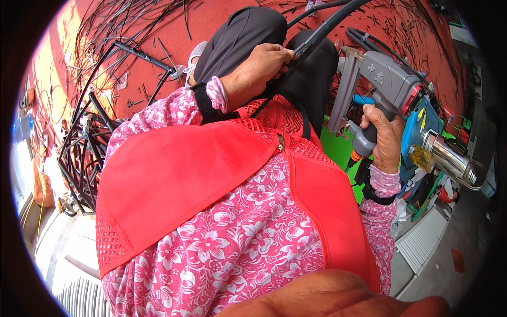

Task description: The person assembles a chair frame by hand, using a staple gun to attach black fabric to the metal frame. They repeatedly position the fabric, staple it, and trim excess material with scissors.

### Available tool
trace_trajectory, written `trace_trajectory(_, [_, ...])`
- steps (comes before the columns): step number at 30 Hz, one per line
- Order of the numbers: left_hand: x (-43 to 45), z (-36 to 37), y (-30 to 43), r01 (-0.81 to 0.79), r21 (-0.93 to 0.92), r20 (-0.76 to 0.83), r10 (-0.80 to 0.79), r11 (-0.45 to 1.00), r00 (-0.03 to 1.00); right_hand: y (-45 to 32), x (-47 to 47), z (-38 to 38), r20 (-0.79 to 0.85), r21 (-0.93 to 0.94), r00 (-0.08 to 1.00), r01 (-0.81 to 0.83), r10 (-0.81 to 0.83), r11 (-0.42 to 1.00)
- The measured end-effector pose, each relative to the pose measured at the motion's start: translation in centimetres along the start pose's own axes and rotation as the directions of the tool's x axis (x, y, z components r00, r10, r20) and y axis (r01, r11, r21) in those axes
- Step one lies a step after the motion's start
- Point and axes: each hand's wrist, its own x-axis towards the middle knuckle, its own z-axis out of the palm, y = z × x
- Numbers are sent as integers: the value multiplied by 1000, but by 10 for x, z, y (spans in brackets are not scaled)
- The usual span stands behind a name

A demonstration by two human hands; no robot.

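My left hand [259, 71] grips a thick black tube or cable [313, 43] over my knees; the tube runs up to the top right. In my right hand [382, 134] is the grip of a grey power stapler or nail gun [390, 75], with a long magazine [344, 93] on its left side. A cord with an orange collar [352, 158] leaves the bottom of the grip. The tool's nose lies close to my right knee, apart from the held part of the tube. What lies under my left hand is hidden.
Black frames [91, 146] are piled at the left, near tangled black strips [115, 35] on the red floor [158, 23]. At the right stand a blue container [424, 115], a steel flask [447, 154] and a bottle of yellowish liquid [421, 158]. A bright green surface [332, 146] shows beneath the tool.
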Motion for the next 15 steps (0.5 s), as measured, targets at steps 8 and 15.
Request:
trace_trajectory(8, [-3, 4, -16, -108, 74, -70, 113, 991, 991, -9, 1, 16, 107, -187, 993, -32, 53, 982])
trace_trajectory(15, [4, 10, -35, -115, 268, -149, 159, 957, 976, -12, 1, 30, 112, -211, 993, -15, 40, 977])
